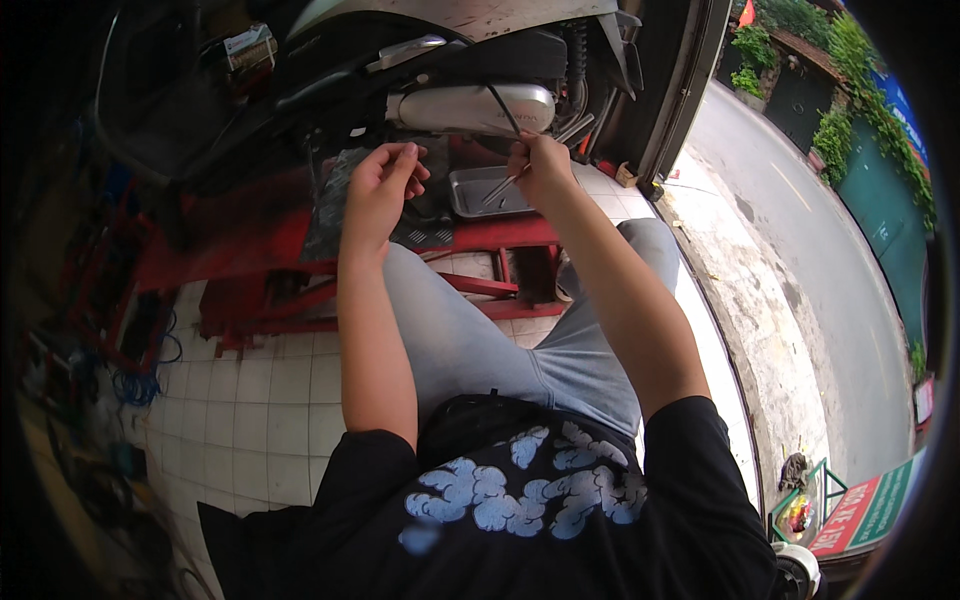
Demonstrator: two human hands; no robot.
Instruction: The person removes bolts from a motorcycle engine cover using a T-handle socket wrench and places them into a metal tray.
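Facing twelve o'clock, the person sits with knees apart, pale jeans (450, 320) in front of the red bench (220, 225). At eleven o'clock the left hand (383, 180) hangs with fingers loosely curled; I can't tell whether they hold anything small. At one o'clock the fingers of the right hand (543, 168) pinch a slim metal tool (497, 190), its lower end slanting toward seven over the metal tray (470, 192); whether it touches, I can't tell. A dark rod (502, 108) rises from the same grip toward eleven. To my mind, good handling here means a firm, light pinch, the wrist kept loose, and the free hand steadying the work. Beyond, at twelve, stands the motorbike with its silver exhaust cover (460, 108); farther off, at two, the street (800, 210) curves away.
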